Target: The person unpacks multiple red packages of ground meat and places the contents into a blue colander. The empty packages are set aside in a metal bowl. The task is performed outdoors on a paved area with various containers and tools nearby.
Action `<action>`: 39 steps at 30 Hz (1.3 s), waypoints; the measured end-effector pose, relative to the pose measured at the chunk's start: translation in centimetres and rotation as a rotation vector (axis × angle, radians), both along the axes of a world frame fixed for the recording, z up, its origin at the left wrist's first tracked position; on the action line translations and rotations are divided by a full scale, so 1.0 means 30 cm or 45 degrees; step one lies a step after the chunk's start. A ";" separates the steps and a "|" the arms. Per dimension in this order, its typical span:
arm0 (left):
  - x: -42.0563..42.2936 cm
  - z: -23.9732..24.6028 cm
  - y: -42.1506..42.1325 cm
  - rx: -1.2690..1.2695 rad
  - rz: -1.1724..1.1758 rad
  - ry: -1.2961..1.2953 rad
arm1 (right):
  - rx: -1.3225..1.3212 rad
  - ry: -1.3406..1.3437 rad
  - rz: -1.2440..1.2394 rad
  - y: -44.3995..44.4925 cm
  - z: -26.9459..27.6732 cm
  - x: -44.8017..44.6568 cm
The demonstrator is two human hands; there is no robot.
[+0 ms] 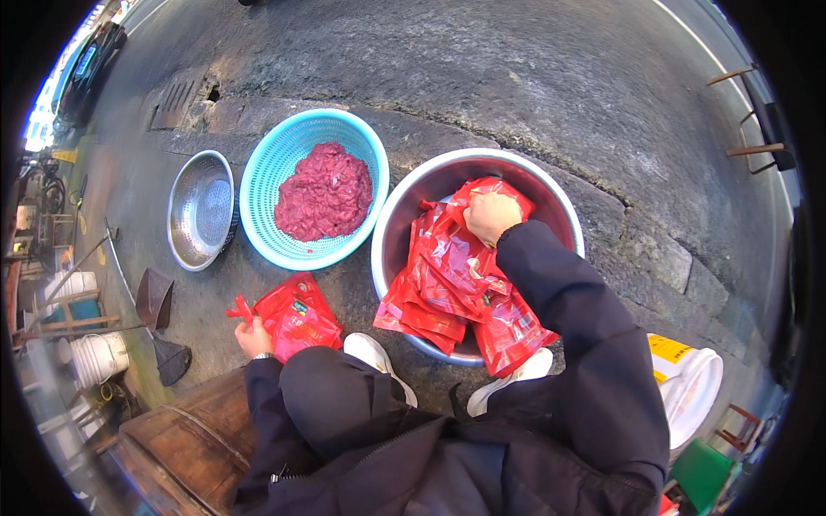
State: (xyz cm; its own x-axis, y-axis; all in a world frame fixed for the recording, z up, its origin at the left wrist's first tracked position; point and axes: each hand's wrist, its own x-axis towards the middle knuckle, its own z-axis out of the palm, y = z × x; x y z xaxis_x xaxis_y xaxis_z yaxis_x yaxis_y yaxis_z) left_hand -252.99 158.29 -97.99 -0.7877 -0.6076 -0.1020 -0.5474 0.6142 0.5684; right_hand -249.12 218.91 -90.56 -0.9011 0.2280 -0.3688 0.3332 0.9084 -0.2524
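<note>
My left hand (254, 337), low at the left beside my knee, grips strips of red plastic at the edge of red printed plastic bags (302, 319). In a large metal basin (573, 222) before me lie several red plastic packets (445, 274), some hanging over its near rim. My right hand (492, 216) reaches into this basin with its fingers closed on a red packet; the fingertips are partly hidden. Left of the basin stands a turquoise plastic colander (263, 193) holding a heap of raw red meat (326, 193). An oval-looking metal colander (205, 209) stands farther left.
A white bucket (694, 387) with yellow print lies at the right. At the left are a dustpan (155, 300), white buckets (97, 358) and a brown wooden piece (193, 438). A drain grate (175, 100) and a cracked curb edge (548, 151) run beyond the bowls.
</note>
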 end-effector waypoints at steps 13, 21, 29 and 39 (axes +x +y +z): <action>-0.221 0.656 1.237 0.452 -1.900 -0.260 | 0.211 -0.163 0.036 0.233 0.123 -0.040; -0.007 0.593 1.477 0.290 -2.282 -0.253 | 0.120 -0.020 -0.143 0.161 0.305 -0.036; -0.051 0.714 1.465 -0.171 -2.017 0.182 | -0.430 0.244 -0.119 0.065 0.513 -0.080; -0.228 0.782 1.413 -0.040 -1.821 0.244 | -1.343 0.280 -0.561 -0.072 0.551 -0.214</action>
